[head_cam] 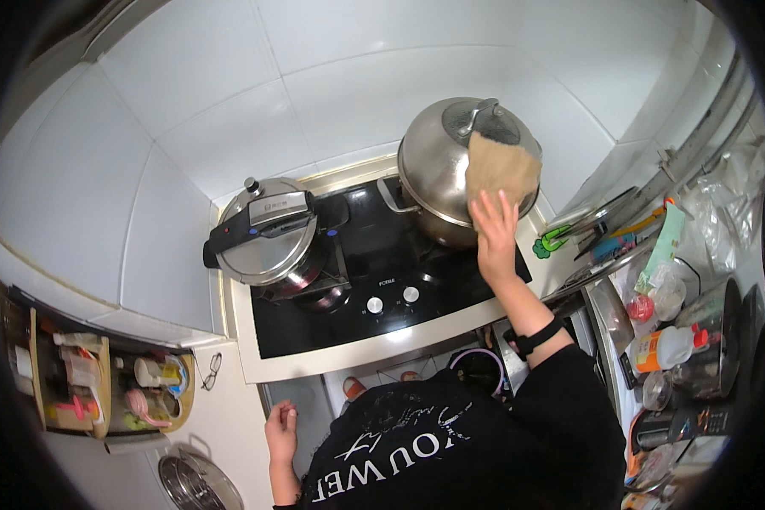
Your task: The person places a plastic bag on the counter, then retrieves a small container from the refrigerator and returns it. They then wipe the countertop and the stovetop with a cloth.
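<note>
My right hand point(498, 236) holds a brown cloth point(502, 169) against the right side of a domed metal lid point(435, 164), fingers spread over the cloth's lower edge. The lid has an arched metal handle point(478, 118) on top and covers a two-handled metal pot point(443, 231) on the right burner. Part of the lid's right side is hidden by the cloth. Low at the left, in front of the counter's edge, my left hand point(282, 424) hangs with its fingers loosely curled and nothing visible in it.
A pressure cooker point(268, 236) with a black handle stands on the left burner of the black gas hob point(363, 255). Left are eyeglasses point(211, 371), a condiment rack point(105, 389) and a steel rack or basket point(197, 481). Bottles point(663, 349) and bags crowd the right.
</note>
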{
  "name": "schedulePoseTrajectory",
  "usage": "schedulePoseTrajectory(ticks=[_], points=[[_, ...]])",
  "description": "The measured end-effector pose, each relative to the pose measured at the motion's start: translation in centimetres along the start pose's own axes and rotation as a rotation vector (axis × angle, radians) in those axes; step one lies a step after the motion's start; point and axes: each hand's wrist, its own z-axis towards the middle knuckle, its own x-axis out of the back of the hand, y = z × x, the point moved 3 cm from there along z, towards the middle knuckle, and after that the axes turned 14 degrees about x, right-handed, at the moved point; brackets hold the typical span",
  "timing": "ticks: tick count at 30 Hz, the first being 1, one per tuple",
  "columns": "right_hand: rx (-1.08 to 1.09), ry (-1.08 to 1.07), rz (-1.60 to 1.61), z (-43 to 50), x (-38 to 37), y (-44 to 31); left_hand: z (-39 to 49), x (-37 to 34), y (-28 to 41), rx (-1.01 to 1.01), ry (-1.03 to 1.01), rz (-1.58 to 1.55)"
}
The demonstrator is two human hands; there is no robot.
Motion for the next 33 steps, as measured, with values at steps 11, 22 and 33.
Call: schedulePoseTrajectory(ticks=[11, 22, 33], points=[[0.061, -0.472, 1.128, -2.5, -3.7, -18.7, -9.6, -0.1, -4.0, 0.146, 0.239, 0.056], [-0.482, -1.294, 1.893, -9.2, -8.7, -34.2, -16.6, 1.7, -8.4, 0.242, 0.251, -0.468], [0.134, -1.509, 2.029, -14.0, -1.3, -48.6, -17.6, 5.4, -10.2, 0.143, -0.069, -0.476]])
